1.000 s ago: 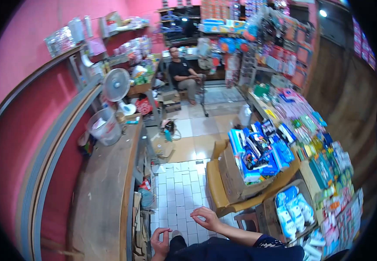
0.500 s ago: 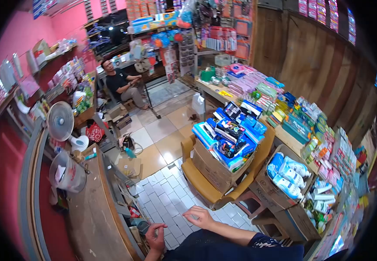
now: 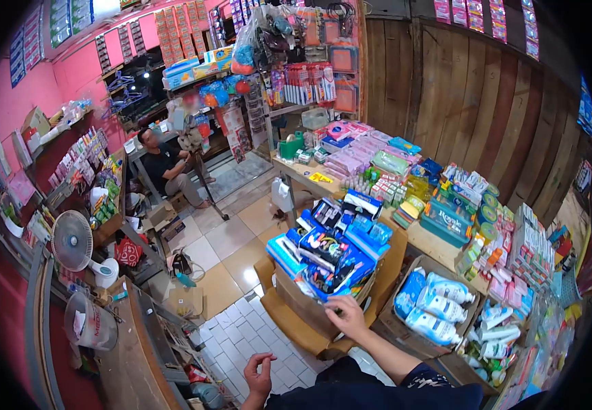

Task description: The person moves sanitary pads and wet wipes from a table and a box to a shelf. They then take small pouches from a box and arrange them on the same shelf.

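Note:
My right hand (image 3: 346, 317) reaches to the near edge of a cardboard box (image 3: 294, 295) heaped with blue packs (image 3: 337, 249). Its fingers are loosely bent and apart, holding nothing, and overlap the box's near corner in this view. The box sits on a tan chair (image 3: 275, 316). Lower and to the left, my left hand (image 3: 258, 374) hovers over the white tiled floor, fingers half curled with a gap between thumb and index, nothing in them. Right of my right forearm stands another carton with white and blue bottles (image 3: 439, 304).
Goods cover a long table (image 3: 405, 236) along the wooden wall. On my left are a wooden counter (image 3: 132, 352), a clear bucket (image 3: 91, 321) and a fan (image 3: 72, 240). A person in dark clothes (image 3: 166, 167) sits low at the back. An open carton (image 3: 185, 301) lies on the floor.
My right hand has moved forward and right to the box of blue packs. My left hand has shifted slightly right. The view has turned a little to the right.

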Action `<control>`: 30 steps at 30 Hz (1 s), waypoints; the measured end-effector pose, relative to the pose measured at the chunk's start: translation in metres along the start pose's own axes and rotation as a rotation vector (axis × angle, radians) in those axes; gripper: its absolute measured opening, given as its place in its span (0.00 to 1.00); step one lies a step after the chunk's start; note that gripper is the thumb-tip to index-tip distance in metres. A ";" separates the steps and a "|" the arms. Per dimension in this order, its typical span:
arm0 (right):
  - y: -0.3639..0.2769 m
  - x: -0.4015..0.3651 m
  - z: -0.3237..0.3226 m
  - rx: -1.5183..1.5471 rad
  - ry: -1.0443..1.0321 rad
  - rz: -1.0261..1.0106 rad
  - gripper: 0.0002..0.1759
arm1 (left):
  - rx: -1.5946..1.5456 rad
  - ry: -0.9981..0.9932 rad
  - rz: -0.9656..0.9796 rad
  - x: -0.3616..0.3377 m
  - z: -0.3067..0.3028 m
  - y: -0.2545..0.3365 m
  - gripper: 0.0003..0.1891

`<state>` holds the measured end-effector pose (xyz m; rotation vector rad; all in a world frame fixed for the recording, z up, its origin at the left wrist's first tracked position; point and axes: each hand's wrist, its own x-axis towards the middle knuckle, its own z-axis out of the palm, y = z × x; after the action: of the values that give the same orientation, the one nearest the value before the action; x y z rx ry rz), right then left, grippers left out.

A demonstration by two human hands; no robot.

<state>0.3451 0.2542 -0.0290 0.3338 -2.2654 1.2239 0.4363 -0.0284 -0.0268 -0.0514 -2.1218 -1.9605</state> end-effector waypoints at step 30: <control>0.151 0.128 -0.001 -0.154 -0.241 0.050 0.35 | -0.197 -0.123 -0.373 0.092 0.195 -0.029 0.12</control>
<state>0.1717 0.3435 -0.0614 0.3870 -2.5710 1.0739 0.3104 0.1473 -0.0486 0.2089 -2.1268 -2.4321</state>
